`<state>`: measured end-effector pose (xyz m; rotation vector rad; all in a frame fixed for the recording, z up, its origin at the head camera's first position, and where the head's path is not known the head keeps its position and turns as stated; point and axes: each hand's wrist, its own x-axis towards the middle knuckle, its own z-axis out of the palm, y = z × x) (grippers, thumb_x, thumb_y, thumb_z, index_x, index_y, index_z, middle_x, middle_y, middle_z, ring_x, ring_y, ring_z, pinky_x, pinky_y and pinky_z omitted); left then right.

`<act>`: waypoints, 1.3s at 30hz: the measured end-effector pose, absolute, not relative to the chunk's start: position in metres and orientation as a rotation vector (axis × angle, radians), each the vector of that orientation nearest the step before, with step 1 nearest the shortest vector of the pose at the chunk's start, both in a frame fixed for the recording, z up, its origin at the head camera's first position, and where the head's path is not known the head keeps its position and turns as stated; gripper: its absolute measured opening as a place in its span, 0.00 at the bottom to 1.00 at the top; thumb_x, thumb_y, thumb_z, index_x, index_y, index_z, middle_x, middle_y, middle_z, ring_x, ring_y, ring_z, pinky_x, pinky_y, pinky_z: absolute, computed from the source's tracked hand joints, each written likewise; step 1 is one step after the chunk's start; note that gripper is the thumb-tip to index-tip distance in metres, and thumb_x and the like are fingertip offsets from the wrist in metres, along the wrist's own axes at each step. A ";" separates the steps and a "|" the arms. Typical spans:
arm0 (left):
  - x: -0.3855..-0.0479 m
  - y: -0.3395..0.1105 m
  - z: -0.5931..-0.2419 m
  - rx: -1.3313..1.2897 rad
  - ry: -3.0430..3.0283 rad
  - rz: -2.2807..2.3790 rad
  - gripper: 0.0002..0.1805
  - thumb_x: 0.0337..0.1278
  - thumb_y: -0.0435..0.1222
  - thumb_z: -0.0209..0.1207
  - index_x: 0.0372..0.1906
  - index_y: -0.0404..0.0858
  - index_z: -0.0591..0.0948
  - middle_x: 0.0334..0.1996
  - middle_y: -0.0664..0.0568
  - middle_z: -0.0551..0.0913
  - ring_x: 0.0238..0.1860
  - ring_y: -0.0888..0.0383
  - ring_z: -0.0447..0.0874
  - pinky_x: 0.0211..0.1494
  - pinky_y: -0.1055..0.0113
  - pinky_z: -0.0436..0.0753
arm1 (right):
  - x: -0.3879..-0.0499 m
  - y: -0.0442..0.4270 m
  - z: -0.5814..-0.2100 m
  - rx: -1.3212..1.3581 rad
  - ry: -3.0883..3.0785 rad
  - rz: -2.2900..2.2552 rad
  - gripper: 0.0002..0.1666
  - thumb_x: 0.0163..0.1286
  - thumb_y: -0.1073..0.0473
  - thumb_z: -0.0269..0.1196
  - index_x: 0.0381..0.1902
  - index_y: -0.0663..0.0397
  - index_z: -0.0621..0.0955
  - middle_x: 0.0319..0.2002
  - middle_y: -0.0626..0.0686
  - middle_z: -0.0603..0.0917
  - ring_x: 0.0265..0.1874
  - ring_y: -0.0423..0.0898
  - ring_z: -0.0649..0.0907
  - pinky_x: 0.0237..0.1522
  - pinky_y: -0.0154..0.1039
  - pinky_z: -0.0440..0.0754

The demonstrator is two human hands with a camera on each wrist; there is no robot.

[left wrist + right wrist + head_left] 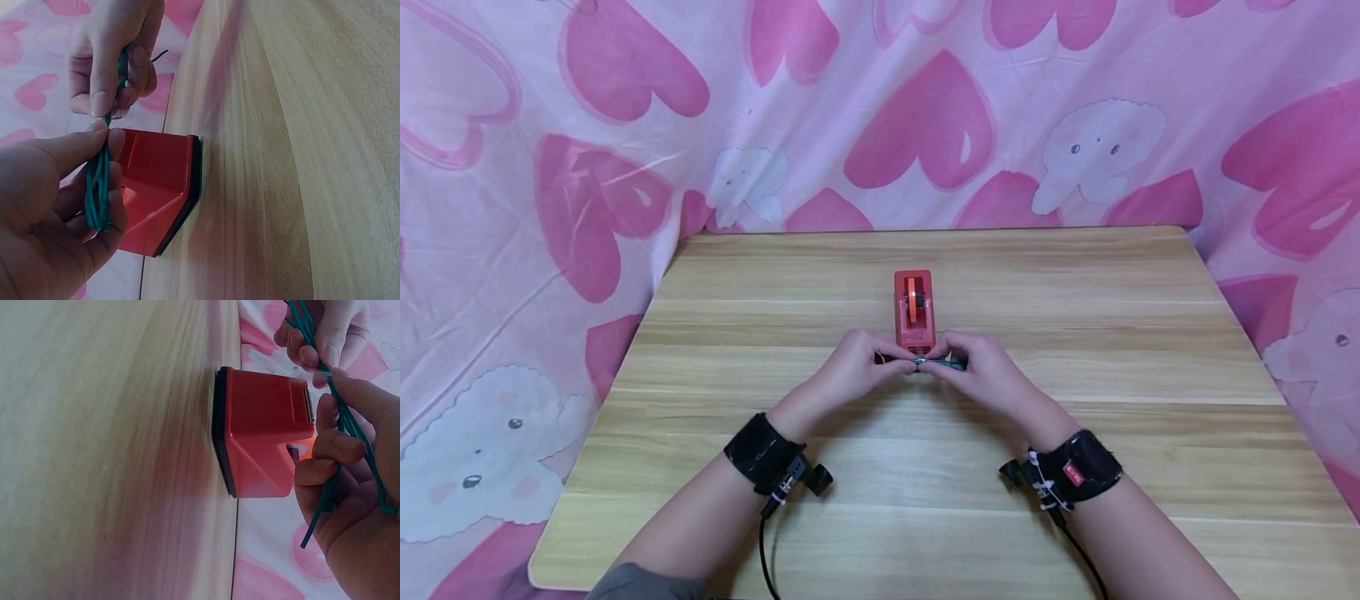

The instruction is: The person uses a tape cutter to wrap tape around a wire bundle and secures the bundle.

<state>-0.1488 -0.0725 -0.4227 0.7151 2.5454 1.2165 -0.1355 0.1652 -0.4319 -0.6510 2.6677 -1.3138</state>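
Observation:
A folded bundle of thin green wire [98, 194] is held between both hands, just in front of a red tape dispenser [915, 337]. My left hand [859, 368] pinches the bundle near its middle with thumb and fingertips, and wire loops lie across its fingers. Close beside it, my right hand [988, 372] grips the other part, fingertips almost meeting the left ones. In the right wrist view, a loose end of the green wire [311, 528] sticks out past the right fingers. The dispenser has an orange wheel [912, 300] and a serrated cutting edge [309, 404].
The dispenser stands on a wooden table [700, 333] at its middle. A pink curtain [820, 125] with hearts hangs behind the table's far edge and along its sides. Black cables [763, 550] run from the wrist cameras toward the near edge.

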 end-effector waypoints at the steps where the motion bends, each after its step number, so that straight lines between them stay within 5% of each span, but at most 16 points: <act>1: -0.149 -0.073 -0.423 0.715 2.542 1.217 0.08 0.65 0.42 0.68 0.46 0.49 0.92 0.42 0.58 0.92 0.31 0.57 0.78 0.33 0.71 0.73 | -0.135 0.165 -0.432 -0.654 2.671 -1.311 0.04 0.68 0.49 0.72 0.39 0.34 0.86 0.32 0.41 0.85 0.28 0.48 0.76 0.29 0.35 0.73; 12: -0.147 -0.073 -0.420 0.647 2.494 1.250 0.06 0.64 0.42 0.70 0.43 0.49 0.92 0.36 0.61 0.91 0.33 0.61 0.82 0.37 0.68 0.81 | -0.135 0.164 -0.430 -0.726 2.719 -1.292 0.08 0.64 0.53 0.76 0.34 0.40 0.85 0.27 0.41 0.84 0.25 0.46 0.78 0.27 0.32 0.77; 24: -0.146 -0.071 -0.417 0.639 2.489 1.270 0.05 0.63 0.40 0.70 0.41 0.48 0.92 0.34 0.61 0.91 0.31 0.61 0.83 0.34 0.69 0.80 | -0.135 0.163 -0.427 -0.700 2.758 -1.244 0.15 0.62 0.55 0.77 0.43 0.44 0.83 0.32 0.42 0.86 0.30 0.40 0.83 0.34 0.34 0.85; 39: -0.147 -0.072 -0.418 0.646 2.516 1.280 0.04 0.62 0.42 0.71 0.40 0.52 0.92 0.34 0.63 0.90 0.31 0.60 0.79 0.34 0.68 0.78 | -0.133 0.164 -0.428 -0.591 2.721 -1.234 0.08 0.65 0.46 0.74 0.37 0.40 0.90 0.28 0.41 0.87 0.25 0.43 0.79 0.29 0.34 0.80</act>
